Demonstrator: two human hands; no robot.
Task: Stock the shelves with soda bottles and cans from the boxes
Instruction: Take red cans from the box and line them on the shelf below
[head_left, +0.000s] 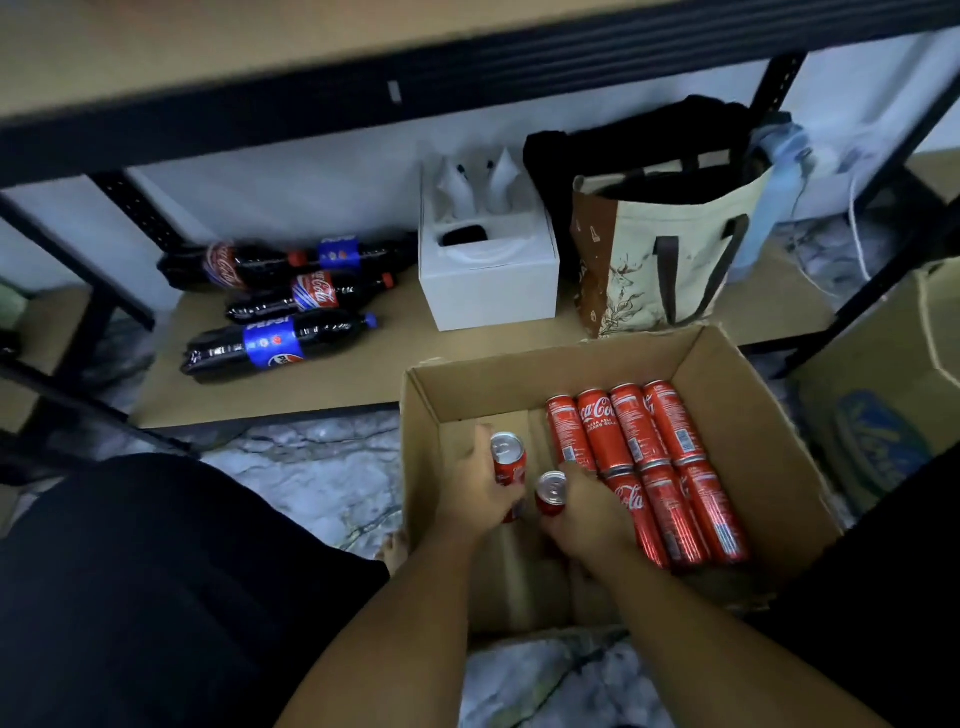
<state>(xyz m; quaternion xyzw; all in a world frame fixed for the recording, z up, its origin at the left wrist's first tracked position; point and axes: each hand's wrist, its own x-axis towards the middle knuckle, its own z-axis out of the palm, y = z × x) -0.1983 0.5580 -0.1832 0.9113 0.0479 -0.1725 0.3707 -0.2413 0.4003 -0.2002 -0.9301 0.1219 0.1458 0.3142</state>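
Left hand (480, 493) grips one can (508, 460), right hand (587, 512) grips another (551, 493) inside box (753, 415). Lift both upright, clear near wall, set on shelf (363, 374) beside bottles (280, 340).

Glossy metal cans (644, 467) ctr-right, in matt cardboard box (737, 395); shiny plastic bottles (280, 306) upper left; cloth bag (670, 260) upper right.

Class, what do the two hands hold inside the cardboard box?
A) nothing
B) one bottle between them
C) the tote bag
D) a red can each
D: the left hand grips one can and the right hand a second can, both inside the box.
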